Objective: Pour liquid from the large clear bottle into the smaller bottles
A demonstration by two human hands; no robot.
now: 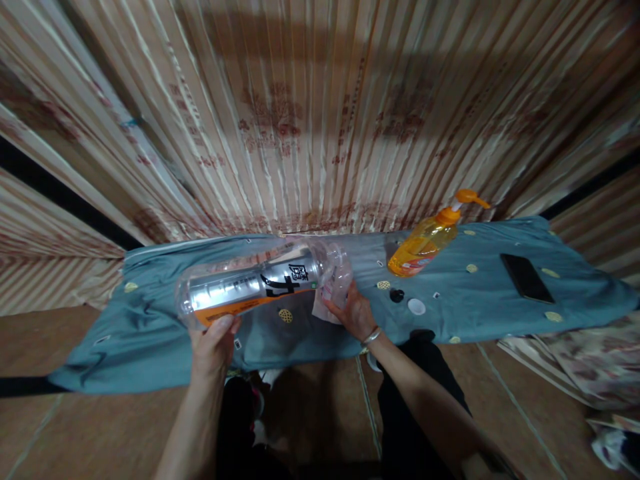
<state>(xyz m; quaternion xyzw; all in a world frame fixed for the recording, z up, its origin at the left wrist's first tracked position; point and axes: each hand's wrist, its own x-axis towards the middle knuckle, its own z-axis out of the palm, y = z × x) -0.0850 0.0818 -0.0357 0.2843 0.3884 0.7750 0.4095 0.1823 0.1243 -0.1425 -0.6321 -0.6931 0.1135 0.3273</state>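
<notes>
Bottle [260, 283] is up in both hands on its side, over the left-middle of the cloth [150, 340]; not set down. Left hand [213, 343] gripped round its base end; right hand [356, 313] closed on clear plastic [336, 277] at the other end, joined or separate unclear. Pump bottle [420, 247] untouched; contents transfer, if any, cannot be judged. Count: two bottles, one phone [527, 277], one black cap [397, 295], one white disc [416, 307].
</notes>
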